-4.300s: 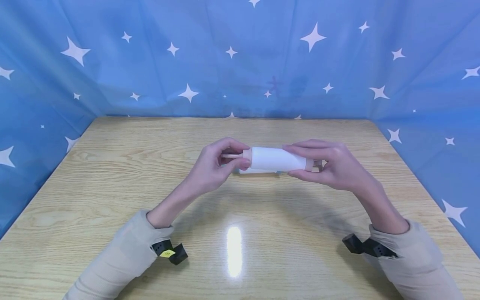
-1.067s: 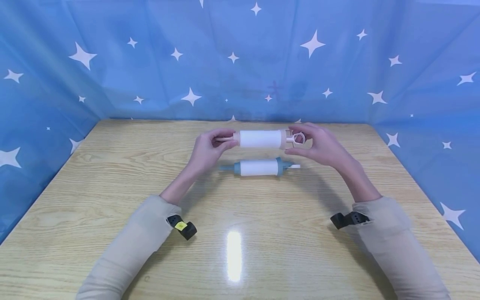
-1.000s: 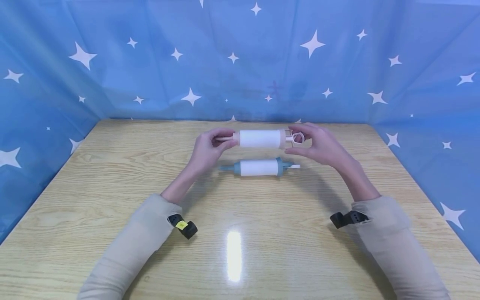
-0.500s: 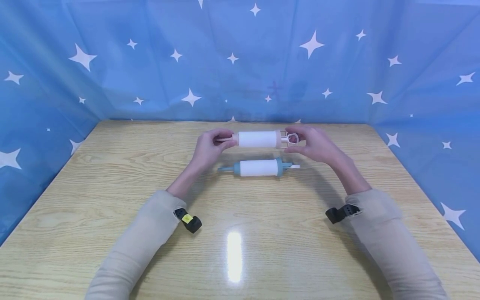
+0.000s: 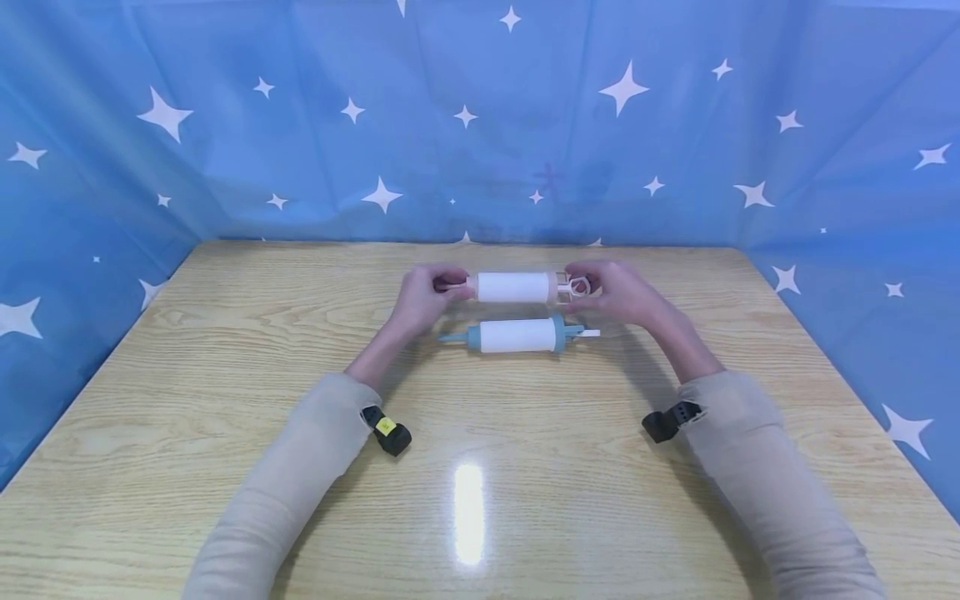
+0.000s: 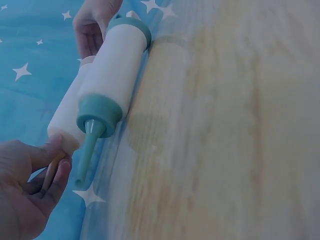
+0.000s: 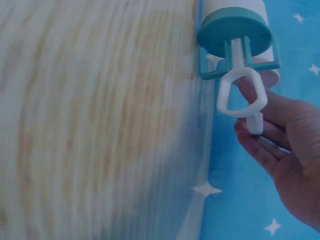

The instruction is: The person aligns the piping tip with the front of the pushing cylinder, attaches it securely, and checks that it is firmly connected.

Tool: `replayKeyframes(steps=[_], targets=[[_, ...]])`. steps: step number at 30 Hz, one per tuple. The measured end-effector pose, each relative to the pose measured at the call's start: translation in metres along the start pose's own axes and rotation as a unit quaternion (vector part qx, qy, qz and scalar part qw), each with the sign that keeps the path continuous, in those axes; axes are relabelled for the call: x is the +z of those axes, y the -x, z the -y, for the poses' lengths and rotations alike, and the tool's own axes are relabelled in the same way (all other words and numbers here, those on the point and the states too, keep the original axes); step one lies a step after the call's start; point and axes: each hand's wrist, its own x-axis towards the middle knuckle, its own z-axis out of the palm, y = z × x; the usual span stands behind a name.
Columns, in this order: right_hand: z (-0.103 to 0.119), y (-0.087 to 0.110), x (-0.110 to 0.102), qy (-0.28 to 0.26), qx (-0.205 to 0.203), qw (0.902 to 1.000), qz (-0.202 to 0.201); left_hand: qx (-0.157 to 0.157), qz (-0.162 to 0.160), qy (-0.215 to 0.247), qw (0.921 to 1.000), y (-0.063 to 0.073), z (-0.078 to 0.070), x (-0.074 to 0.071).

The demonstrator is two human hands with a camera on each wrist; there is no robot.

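Note:
A white syringe with pale pink ends lies crosswise between my hands, low over or on the far part of the table; I cannot tell whether it touches the wood. My left hand pinches its nozzle end, fingers partly covering the thin tip. At the ringed plunger end, my right hand holds the flange between thumb and fingers. Just nearer lies a matching white syringe with teal ends, nozzle left, parallel to the first. In the right wrist view its white plunger ring hides part of the pink-ended syringe.
The wooden table spans the view, with a bright light reflection near its front middle. A blue curtain with white stars hangs behind and at both sides. Small black cameras sit on the wrists.
Both hands have brought the pink-ended syringe down and slightly left, nearer the teal-ended one, with their hold kept. Earliest, it was held in front of the teal-ended syringe. The teal-ended one stays put.

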Motion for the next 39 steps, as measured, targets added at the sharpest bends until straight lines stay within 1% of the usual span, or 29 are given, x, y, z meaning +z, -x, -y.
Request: replayKeyframes(steps=[6, 11, 17, 23, 29, 33, 39], targets=[[-0.008, -0.004, 0.005, 0.012, -0.003, 0.9999, 0.008, -0.017, 0.012, -0.017, 0.9996, -0.006, 0.004, 0.003], [-0.010, -0.006, 0.008, 0.015, 0.011, 0.9997, 0.014, -0.028, 0.021, -0.030, 0.9989, -0.009, 0.007, 0.004], [-0.011, -0.010, 0.009, 0.011, 0.026, 0.9992, 0.029, -0.045, 0.023, -0.039, 0.9980, -0.011, 0.009, 0.006], [-0.012, -0.013, 0.009, 0.014, 0.031, 0.9988, 0.035, -0.055, 0.024, -0.047, 0.9971, -0.014, 0.010, 0.007], [-0.013, -0.016, 0.010, 0.020, 0.044, 0.9980, 0.040, -0.062, 0.027, -0.045, 0.9967, -0.018, 0.013, 0.007], [-0.014, -0.018, 0.010, 0.026, 0.037, 0.9983, 0.036, -0.067, 0.030, -0.047, 0.9962, -0.020, 0.014, 0.007], [-0.013, -0.018, 0.010, 0.021, 0.024, 0.9991, 0.027, -0.069, 0.035, -0.050, 0.9958, -0.021, 0.015, 0.006]])
